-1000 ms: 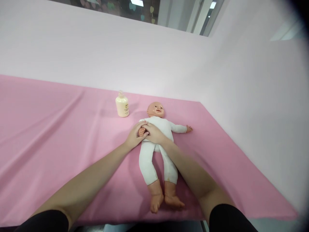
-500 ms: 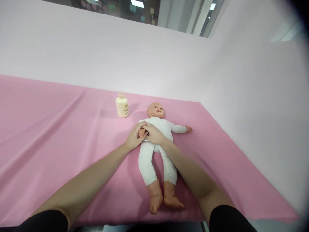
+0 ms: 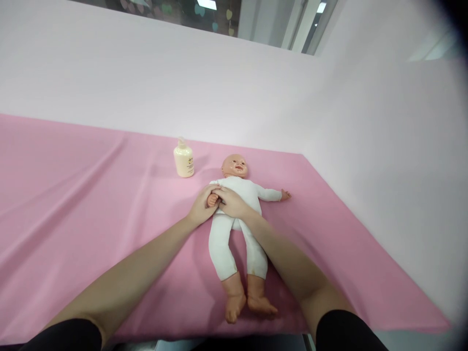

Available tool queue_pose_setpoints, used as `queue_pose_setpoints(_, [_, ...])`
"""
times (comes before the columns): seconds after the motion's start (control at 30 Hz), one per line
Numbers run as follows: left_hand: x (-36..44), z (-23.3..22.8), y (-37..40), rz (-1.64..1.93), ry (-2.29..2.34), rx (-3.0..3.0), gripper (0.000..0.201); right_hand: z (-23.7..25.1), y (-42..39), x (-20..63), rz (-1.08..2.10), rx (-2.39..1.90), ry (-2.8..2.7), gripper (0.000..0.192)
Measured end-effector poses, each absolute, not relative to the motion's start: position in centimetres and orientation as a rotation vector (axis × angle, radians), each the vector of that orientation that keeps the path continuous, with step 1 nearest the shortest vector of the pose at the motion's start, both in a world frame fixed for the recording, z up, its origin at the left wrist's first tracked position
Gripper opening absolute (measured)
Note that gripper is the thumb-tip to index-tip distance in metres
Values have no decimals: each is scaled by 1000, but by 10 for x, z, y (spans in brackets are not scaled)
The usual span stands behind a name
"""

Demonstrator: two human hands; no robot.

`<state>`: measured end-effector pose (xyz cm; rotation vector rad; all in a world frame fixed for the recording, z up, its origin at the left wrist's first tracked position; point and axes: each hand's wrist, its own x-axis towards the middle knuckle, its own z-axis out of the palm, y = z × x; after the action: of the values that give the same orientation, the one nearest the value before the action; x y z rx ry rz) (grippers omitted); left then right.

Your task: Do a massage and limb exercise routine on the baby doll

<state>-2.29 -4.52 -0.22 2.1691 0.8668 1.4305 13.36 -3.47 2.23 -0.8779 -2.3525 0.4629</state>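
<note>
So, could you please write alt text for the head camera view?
A person's left hand and right hand close around a baby doll's hand; the doll lies face up on a pink cloth. A cream pump bottle stands beside its head.

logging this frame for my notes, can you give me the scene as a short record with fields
surface: pink cloth over a table
doll: baby doll in white suit, lying face up, head away from the person
left hand: left hand closed around the doll's small hand
right hand: right hand resting on the doll's belly, fingers touching the same small hand
bottle: cream bottle standing upright beside the doll's head, untouched
backdrop: pale wall behind
</note>
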Motion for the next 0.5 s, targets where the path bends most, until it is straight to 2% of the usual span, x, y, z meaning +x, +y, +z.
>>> queue_pose_setpoints(0.4, [-23,-1,-46,1440,885,2138,29,25,-37,132,435,-853,-2361,36])
queue_pose_setpoints(0.5, [-24,-3,-45,1442,890,2150,30,27,-38,132,420,-841,-2364,29])
